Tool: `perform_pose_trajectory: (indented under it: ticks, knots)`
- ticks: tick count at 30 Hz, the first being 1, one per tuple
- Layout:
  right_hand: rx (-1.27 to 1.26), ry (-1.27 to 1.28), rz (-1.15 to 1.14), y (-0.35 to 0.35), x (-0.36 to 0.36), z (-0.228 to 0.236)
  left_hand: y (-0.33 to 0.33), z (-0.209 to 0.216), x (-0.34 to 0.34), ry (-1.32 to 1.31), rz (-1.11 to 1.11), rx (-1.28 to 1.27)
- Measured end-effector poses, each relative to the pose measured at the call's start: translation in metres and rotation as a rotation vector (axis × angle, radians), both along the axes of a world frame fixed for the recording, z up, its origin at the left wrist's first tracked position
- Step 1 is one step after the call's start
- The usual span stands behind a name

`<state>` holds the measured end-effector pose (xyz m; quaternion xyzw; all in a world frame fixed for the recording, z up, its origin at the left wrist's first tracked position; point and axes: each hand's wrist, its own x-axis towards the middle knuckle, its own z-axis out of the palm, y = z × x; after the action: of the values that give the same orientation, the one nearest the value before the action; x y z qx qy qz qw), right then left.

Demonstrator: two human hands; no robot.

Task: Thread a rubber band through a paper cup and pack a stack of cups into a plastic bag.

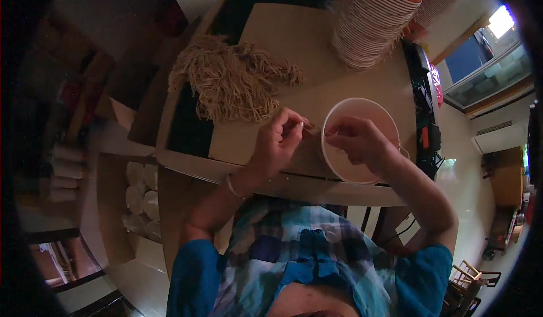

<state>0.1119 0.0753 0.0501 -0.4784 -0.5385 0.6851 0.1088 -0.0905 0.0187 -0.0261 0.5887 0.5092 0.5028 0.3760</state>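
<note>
A white paper bucket (362,175) stands tilted near the table's front edge, its mouth facing me. Just left of its rim, my left hand (278,137) is closed in a pinch on what looks like a thin beige cord, mostly hidden by the fingers. My right hand (362,140) reaches into the bucket's mouth, fingers pinched together close to the left inner wall; what they hold is too small to make out. A short cord loop (403,149) shows at the bucket's right side. Beyond my left hand lies a loose heap of beige cords (232,79).
A tall stack of nested paper buckets (370,26) rises at the back right of the table. Cardboard (271,31) covers much of the tabletop. Dark objects (424,102) line the right edge. On the left below, an open carton (116,201) holds several pale wrapped rolls.
</note>
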Motion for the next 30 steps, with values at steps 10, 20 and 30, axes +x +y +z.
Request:
perform_pose_trajectory:
  ticks: [10,20,30]
  knots:
    - [0.141,-0.103,-0.022,-0.007,0.011,0.002,0.006,0.021,-0.009,-0.476,-0.097,0.011]
    - [0.429,0.128,0.066,-0.013,0.01,-0.014,0.005,0.045,-0.005,-0.363,-0.203,0.184]
    - [0.975,-0.086,0.075,-0.03,0.001,-0.012,0.005,0.079,-0.005,-0.251,-0.225,0.238]
